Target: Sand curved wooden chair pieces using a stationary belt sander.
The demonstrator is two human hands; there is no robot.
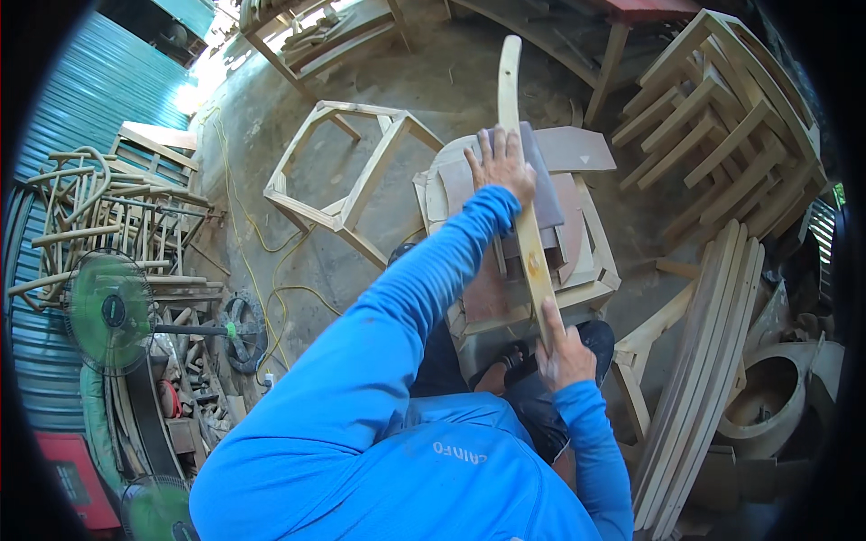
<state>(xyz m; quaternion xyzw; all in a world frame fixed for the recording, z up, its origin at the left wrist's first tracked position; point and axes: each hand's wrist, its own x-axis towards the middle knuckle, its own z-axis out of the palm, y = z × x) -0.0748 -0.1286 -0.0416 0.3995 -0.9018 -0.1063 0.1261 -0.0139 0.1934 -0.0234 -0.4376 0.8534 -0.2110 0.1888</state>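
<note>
A long, slightly curved wooden slat (532, 257) runs from its far end, which has a small hole, back toward my body. My left hand (502, 165) lies on it with fingers spread. At the near end, my right hand (566, 356) has the slat in its grasp, the index finger stretched along the wood. Beneath the slat is a grey padded block (543, 171). That block rests on a low wooden frame (577, 294) topped with flat boards, including a loose curved panel (577, 150). My left palm hides part of the slat.
Left of the work stands an open wooden frame (365, 194); a yellow cable (248, 261) snakes across the floor. Green fans (110, 311) and piled wood line the left wall. At right are stacked frames (722, 126), long planks (699, 379) and a round hollow casing (767, 397).
</note>
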